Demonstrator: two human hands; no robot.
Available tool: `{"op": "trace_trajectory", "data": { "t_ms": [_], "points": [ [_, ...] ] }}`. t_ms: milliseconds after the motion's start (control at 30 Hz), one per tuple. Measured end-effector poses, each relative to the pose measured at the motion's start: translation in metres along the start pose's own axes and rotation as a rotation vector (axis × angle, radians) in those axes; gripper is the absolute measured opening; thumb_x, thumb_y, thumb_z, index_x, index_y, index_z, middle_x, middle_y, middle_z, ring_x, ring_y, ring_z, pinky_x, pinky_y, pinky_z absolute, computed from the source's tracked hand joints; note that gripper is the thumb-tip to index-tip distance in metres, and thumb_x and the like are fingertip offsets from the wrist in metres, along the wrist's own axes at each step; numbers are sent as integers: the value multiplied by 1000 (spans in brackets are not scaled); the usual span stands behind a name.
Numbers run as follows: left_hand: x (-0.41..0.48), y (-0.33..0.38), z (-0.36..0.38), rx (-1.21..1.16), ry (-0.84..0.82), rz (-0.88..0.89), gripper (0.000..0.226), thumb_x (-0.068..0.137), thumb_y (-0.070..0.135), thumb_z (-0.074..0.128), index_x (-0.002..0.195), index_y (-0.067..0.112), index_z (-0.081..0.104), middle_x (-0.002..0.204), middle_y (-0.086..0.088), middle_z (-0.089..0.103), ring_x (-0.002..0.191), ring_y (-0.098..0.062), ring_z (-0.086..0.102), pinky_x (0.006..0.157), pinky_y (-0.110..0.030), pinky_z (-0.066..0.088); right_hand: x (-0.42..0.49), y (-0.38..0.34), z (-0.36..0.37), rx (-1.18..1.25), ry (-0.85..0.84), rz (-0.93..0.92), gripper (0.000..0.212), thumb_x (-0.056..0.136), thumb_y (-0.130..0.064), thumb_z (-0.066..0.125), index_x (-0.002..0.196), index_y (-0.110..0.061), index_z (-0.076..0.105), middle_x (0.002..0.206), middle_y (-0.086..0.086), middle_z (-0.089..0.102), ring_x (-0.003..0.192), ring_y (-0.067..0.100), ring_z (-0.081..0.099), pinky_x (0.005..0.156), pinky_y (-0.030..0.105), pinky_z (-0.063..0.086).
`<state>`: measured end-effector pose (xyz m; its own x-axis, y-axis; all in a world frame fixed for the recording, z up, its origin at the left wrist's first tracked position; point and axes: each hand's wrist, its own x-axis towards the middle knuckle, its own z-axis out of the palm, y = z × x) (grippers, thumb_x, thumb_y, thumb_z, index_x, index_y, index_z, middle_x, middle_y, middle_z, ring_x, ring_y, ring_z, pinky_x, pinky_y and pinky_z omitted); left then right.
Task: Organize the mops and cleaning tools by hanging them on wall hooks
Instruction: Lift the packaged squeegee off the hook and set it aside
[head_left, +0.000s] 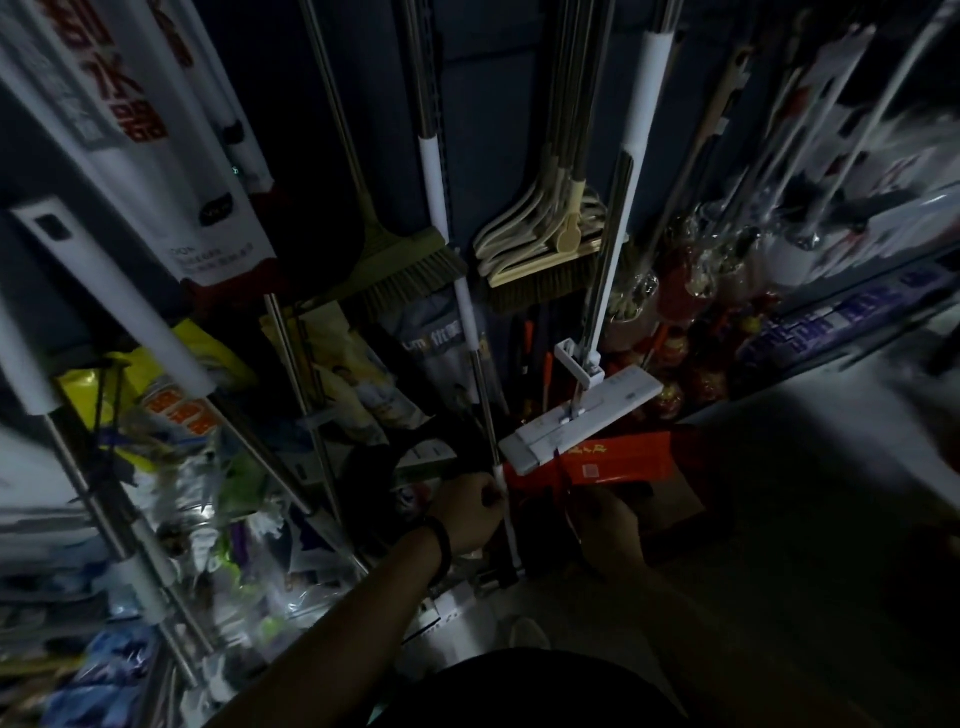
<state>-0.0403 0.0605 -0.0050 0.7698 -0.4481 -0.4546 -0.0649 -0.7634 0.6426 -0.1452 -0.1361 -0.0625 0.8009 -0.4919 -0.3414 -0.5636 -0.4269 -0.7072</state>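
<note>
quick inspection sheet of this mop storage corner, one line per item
surface: grey floor, dimly lit
job's things: thin mop pole in hand; flat white mop head tilted; olive broom and beige broom against the wall
clutter: red box under the mop head; packaged goods at left
grippers: left hand grips the mop pole; right hand by the red box, grip too dark to tell
cables: nothing seen
surroundings: dark wall; stocked shelf at right
</note>
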Motion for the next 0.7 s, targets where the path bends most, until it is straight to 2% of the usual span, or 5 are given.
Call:
{"op": "trace_trajectory", "data": {
  "t_ms": [67,133,367,500,700],
  "points": [
    [-1,2,-5,-13,14,36,15,99,28,62,99,15,68,93,-2,71,79,-16,65,68,-26,53,-1,-12,-17,-10,-6,-69,16,104,-20,60,119,-21,65,107,-12,65,100,7,66,78,19,50],
    [-4,8,-11,-28,20,73,15,99,28,61,103,15,67,92,2,68,75,-11,62,57,-14,45,-4,-32,-39,-45,-29,-85,21,102,-21,63,123,-21,65,112,-7,68,106,11,67,87,29,57],
    [-17,37,-48,-72,59,195,26,96,29,66,117,15,61,113,-5,71,100,-19,67,86,-34,56,-33,-109,-113,-212,42,-366,16,104,-15,59,97,-21,72,94,-1,73,89,11,71,81,45,61],
    [-31,70,-89,-91,80,322,38,95,39,70,125,22,57,123,3,66,106,-13,64,85,-27,50,-55,-163,-151,-315,76,-507,13,103,-20,60,98,-22,71,97,-1,74,92,16,71,83,49,60],
    [-61,130,-160,-184,173,557,79,85,45,80,149,22,38,136,6,57,114,-14,65,95,-34,54,-98,-246,-195,-520,201,-674,13,102,-19,63,109,-18,74,101,1,75,92,19,70,84,42,58]
  ]
}}
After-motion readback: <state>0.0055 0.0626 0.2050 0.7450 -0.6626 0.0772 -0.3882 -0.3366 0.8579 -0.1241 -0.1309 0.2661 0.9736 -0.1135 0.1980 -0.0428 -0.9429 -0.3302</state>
